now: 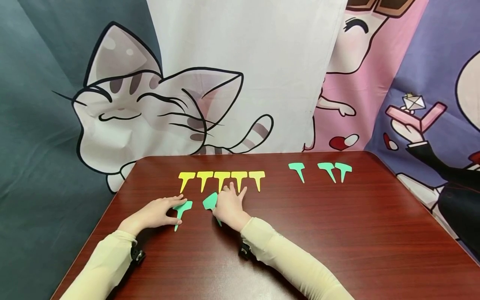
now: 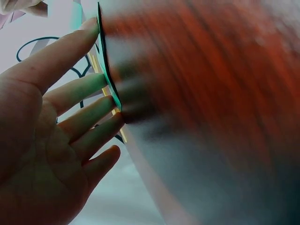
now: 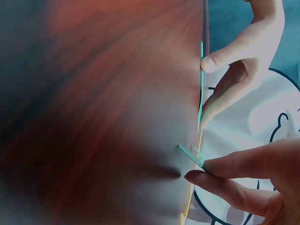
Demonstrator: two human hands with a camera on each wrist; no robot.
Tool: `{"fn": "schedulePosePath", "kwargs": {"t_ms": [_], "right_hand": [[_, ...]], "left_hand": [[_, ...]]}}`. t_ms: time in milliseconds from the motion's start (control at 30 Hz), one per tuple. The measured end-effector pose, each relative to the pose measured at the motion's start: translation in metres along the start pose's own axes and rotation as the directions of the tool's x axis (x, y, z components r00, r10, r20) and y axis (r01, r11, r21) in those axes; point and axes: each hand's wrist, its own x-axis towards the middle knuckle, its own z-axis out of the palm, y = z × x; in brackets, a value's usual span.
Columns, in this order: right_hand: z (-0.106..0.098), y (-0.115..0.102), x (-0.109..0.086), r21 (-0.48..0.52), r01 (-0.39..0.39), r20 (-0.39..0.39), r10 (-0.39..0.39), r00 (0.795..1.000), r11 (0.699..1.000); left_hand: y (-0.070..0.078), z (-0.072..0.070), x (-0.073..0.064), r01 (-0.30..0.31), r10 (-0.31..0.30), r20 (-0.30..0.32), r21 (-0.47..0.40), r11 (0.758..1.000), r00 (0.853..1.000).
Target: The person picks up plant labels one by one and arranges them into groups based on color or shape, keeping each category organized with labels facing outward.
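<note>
My left hand (image 1: 157,213) rests on a green T-shaped plant label (image 1: 179,214) that lies on the table. Its fingertips and thumb touch the label, and the fingers look fairly straight in the left wrist view. To the right, my right hand (image 1: 229,206) pinches another green plant label (image 1: 210,201) between thumb and finger. In the right wrist view this pinched label (image 3: 191,156) is tilted, with an edge raised from the tabletop. Part of it is hidden behind the hand in the head view.
Beyond the hands, several yellow T-shaped labels (image 1: 205,178) lie in a row. Farther right are three green labels, one (image 1: 297,168) apart from a close pair (image 1: 327,168). The brown table (image 1: 337,233) ends at a printed cloth backdrop (image 1: 243,41).
</note>
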Motion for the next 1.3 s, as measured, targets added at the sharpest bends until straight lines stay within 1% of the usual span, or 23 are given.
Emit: {"fn": "schedulePosePath", "kwargs": {"t_ms": [200,533,733,933,1100,1300], "right_hand": [[0.003,-0.006,-0.001,0.001,-0.016,0.021,0.015,1.0,1.0],[0.006,-0.016,-0.001,0.032,-0.033,0.026,0.032,0.999,0.999],[0.008,-0.021,0.003,0.023,-0.054,0.019,0.054,0.998,0.998],[0.009,-0.027,0.004,-0.009,-0.069,0.021,0.069,0.997,0.998],[0.01,-0.033,0.003,-0.064,-0.08,0.017,0.081,0.997,0.995],[0.009,-0.037,0.002,-0.106,-0.081,0.01,0.082,0.997,0.991]], "left_hand": [[0.001,0.001,0.0,0.006,-0.006,-0.002,-0.005,1.0,1.0],[0.001,0.0,0.0,-0.004,0.004,0.002,0.0,1.0,1.0],[0.001,-0.001,-0.001,-0.004,0.004,0.001,-0.01,1.0,1.0],[0.0,-0.001,-0.001,-0.002,0.002,0.001,-0.005,1.0,1.0],[0.0,-0.001,-0.001,0.001,-0.001,0.002,-0.006,1.0,1.0],[0.001,-0.001,-0.001,-0.001,0.001,0.0,-0.007,1.0,1.0]]}}
